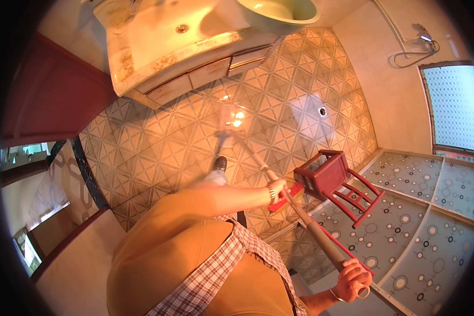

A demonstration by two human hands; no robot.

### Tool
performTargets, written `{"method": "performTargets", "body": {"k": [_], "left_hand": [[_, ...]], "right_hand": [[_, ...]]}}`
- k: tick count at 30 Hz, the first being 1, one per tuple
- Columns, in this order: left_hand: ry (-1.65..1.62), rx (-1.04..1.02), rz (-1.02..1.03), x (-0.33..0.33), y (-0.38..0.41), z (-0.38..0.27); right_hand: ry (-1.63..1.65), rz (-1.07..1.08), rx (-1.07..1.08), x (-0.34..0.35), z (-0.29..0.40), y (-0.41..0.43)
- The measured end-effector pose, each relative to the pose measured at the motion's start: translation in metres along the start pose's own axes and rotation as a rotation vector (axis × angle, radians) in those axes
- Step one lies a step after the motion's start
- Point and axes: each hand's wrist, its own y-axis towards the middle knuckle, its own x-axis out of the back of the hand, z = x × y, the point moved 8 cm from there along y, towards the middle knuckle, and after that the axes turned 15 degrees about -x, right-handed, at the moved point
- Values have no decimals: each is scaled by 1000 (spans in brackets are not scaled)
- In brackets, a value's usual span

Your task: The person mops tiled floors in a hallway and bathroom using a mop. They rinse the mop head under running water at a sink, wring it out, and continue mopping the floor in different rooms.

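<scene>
Both my hands grip a long taupe mop handle (324, 241) that slants across the view. My left hand (277, 190), with a gold-coloured band at the wrist, is closed around its thinner middle section. At the upper end, close to a hanging loop (363, 292), my right hand (352, 276) is wrapped around the thick grip. The handle's far end reaches the patterned tile floor (173, 146) beyond my shoe (220, 163); the mop head (223, 134) there is too blurred to make out. Behind my left hand shows a red-bristled floor brush (278, 205), its red stick (341, 245) running beside the mop handle.
A red wooden chair (333, 177) stands on the right before a circle-patterned panelled partition (395, 225). A floor drain (322, 111) lies farther off. Ahead is a washbasin counter (162, 63) with a green basin (276, 25); a dark red door (55, 94) is at left.
</scene>
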Motion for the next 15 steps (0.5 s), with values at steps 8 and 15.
{"method": "performTargets", "body": {"k": [8, 15], "left_hand": [[-150, 81, 314, -79, -5, -46], [-538, -207, 85, 78, 15, -150]], "right_hand": [[80, 174, 365, 38, 30, 79], [580, 341, 17, -50, -54, 183]]}}
